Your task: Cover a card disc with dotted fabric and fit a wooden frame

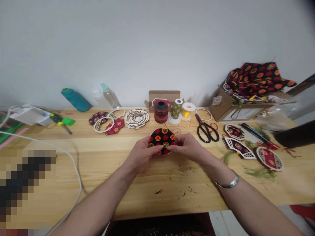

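The grip of the left hand (143, 150) and right hand (187, 147) was pinched closed on the patterned piece (162, 136), at two and ten o'clock respectively, neither clearly nearer.

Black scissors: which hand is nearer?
Right. The right hand, at the right edge of the floral fabric piece, sits just left of the black scissors and slightly nearer the wearer; the left hand, at the piece's left edge, is farther left.

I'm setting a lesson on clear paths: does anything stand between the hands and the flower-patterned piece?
Nothing visible does: the left hand and right hand both hold the flower-patterned piece directly. The red-and-black spool stands beyond it.
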The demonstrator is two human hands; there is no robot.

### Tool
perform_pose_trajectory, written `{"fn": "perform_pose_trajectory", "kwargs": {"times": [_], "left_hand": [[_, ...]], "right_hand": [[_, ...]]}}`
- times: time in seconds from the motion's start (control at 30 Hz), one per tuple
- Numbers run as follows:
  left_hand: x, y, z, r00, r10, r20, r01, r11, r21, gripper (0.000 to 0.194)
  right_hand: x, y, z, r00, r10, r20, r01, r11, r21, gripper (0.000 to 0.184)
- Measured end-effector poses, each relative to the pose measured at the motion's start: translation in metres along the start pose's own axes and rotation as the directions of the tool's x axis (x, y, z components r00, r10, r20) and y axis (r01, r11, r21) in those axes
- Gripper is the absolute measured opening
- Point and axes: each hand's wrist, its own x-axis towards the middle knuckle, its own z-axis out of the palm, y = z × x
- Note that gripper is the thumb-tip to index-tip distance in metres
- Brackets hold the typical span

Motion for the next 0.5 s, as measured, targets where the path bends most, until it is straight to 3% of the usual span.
{"fn": "perform_pose_trajectory", "kwargs": {"times": [0.07,0.13,0.17,0.23,0.3,0.33,0.4,0.5], "left_hand": [[0.001,0.002,0.0,1.0,-0.01,-0.021,0.01,1.0,0.009,0.034],[0.001,0.005,0.0,0.999,0.009,-0.048,-0.009,1.0,0.002,0.035],[0.001,0.006,0.0,0.998,0.018,-0.056,-0.018,1.0,-0.006,0.036],[0.001,0.009,0.001,0.997,0.008,-0.076,-0.01,1.0,-0.022,0.037],[0.002,0.01,0.001,0.993,0.01,-0.113,-0.013,1.0,-0.025,0.035],[0.002,0.01,0.001,0.992,0.018,-0.126,-0.022,0.999,-0.037,0.034],[0.002,0.01,0.001,0.99,0.03,-0.139,-0.039,0.997,-0.06,0.035],[0.003,0.009,0.0,0.991,0.038,-0.13,-0.047,0.996,-0.073,0.036]], "right_hand": [[-0.002,-0.005,-0.006,1.0,-0.026,-0.005,0.026,0.994,-0.102,0.03],[-0.006,-0.01,-0.02,0.989,-0.053,-0.138,0.002,0.939,-0.344,0.032],[-0.007,-0.012,-0.029,0.968,-0.067,-0.242,-0.065,0.863,-0.501,0.032],[-0.011,-0.014,-0.048,0.892,-0.093,-0.443,-0.301,0.609,-0.734,0.03],[-0.013,-0.012,-0.066,0.838,-0.051,-0.543,-0.487,0.377,-0.788,0.03],[-0.014,-0.009,-0.073,0.831,-0.005,-0.556,-0.525,0.32,-0.788,0.03],[-0.014,-0.003,-0.082,0.828,0.077,-0.556,-0.551,0.3,-0.779,0.03],[-0.01,0.004,-0.085,0.827,0.146,-0.543,-0.558,0.342,-0.757,0.029]]}}
